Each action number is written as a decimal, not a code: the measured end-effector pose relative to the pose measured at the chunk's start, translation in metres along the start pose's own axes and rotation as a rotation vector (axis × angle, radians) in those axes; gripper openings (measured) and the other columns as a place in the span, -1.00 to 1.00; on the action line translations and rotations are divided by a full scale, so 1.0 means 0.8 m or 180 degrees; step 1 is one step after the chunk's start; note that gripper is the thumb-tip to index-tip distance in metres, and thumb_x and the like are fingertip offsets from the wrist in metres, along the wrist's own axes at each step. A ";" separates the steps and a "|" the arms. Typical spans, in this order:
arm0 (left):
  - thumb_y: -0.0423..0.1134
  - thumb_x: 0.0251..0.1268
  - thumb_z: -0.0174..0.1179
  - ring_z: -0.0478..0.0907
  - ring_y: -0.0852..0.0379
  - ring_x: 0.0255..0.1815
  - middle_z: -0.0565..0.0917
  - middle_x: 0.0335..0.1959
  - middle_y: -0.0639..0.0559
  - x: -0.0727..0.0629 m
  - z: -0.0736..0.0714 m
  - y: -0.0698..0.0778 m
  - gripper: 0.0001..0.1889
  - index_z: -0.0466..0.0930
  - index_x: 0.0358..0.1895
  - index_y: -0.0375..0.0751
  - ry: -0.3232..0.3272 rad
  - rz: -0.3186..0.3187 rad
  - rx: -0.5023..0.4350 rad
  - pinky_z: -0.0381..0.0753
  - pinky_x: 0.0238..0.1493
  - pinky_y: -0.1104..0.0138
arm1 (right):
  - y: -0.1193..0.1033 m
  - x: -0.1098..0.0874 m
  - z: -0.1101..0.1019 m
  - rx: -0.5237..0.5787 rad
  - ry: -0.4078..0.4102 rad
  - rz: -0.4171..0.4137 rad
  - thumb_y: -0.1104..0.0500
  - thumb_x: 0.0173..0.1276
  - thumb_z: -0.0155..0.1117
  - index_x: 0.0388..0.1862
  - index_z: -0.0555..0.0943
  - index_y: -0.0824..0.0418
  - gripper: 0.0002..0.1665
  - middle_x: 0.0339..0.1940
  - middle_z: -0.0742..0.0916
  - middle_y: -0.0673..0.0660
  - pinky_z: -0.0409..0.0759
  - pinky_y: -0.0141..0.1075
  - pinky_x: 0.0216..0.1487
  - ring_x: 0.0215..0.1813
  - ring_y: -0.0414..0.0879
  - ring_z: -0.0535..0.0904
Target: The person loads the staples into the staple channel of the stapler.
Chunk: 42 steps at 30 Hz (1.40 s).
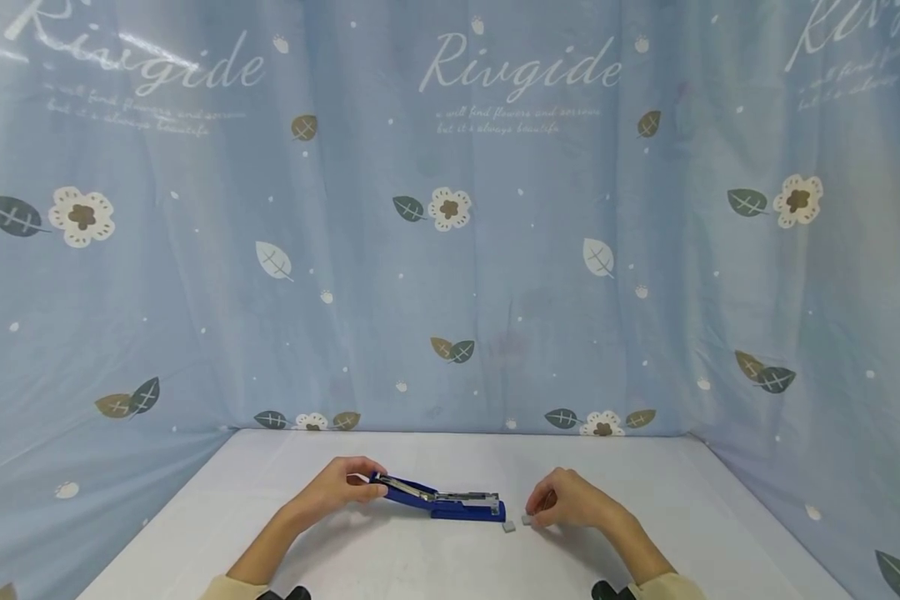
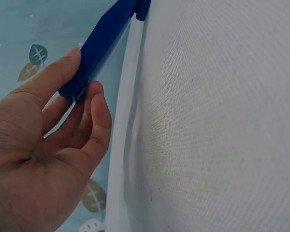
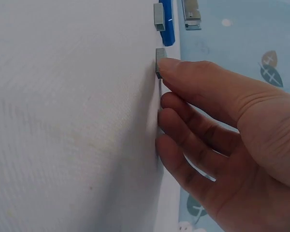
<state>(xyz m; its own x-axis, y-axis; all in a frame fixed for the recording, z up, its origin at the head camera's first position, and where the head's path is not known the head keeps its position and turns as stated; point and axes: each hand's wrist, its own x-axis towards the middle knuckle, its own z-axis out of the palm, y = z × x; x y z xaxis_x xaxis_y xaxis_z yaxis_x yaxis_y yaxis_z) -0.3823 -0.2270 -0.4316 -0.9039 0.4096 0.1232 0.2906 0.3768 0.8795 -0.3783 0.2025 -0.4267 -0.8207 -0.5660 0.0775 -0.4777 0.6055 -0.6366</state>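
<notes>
A blue stapler [image 1: 468, 510] lies opened out on the table, its top arm swung back to the left and raised. My left hand [image 1: 348, 482] grips the end of that arm; in the left wrist view the thumb lies on the blue plastic [image 2: 99, 43], with fingers on the other side. Just right of the stapler's base, a small grey block of staples [image 1: 508, 527] rests on the white surface. My right hand [image 1: 568, 498] pinches a second block of staples [image 3: 160, 60] at the table, its thumb covering part of it.
The white table [image 1: 405, 567] runs back to a blue patterned curtain [image 1: 450, 283], which also encloses both sides. The loose staple block stands between the stapler's base and my right hand.
</notes>
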 end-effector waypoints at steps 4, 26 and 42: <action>-0.13 0.25 0.34 0.68 0.01 -0.15 0.67 -0.13 -0.10 0.000 -0.001 0.002 -0.59 0.59 0.07 -0.30 0.0001 0.0006 0.0016 0.70 -0.18 0.21 | -0.001 0.001 -0.001 -0.0013 0.0023 -0.0021 0.23 0.10 0.51 -0.32 0.76 0.20 -0.85 -0.39 0.78 0.01 0.54 -0.45 -0.37 -0.42 -0.25 0.58; -0.12 0.24 0.36 0.67 0.08 -0.17 0.68 -0.13 -0.09 0.002 -0.001 -0.001 -0.59 0.60 0.07 -0.29 0.0015 -0.0008 -0.0003 0.71 -0.18 0.24 | 0.006 0.000 0.002 0.0070 0.0059 0.0010 0.26 0.10 0.51 -0.36 0.76 0.19 -0.89 -0.39 0.76 0.01 0.56 -0.46 -0.35 -0.39 -0.26 0.59; -0.11 0.25 0.35 0.67 0.07 -0.15 0.68 -0.11 -0.09 0.001 0.000 0.000 -0.59 0.60 0.07 -0.27 0.0005 -0.0025 0.0033 0.71 -0.17 0.22 | 0.008 0.000 0.005 -0.0051 0.0085 -0.0059 0.22 0.12 0.50 -0.37 0.76 0.16 -0.91 -0.41 0.76 -0.03 0.54 -0.47 -0.35 -0.41 -0.30 0.57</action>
<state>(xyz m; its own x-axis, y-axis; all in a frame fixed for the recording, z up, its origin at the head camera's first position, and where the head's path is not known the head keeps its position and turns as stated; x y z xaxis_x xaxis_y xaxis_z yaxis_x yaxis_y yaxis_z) -0.3829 -0.2268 -0.4314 -0.9067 0.4052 0.1171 0.2868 0.3886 0.8757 -0.3803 0.2039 -0.4333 -0.8196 -0.5623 0.1097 -0.4977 0.6040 -0.6225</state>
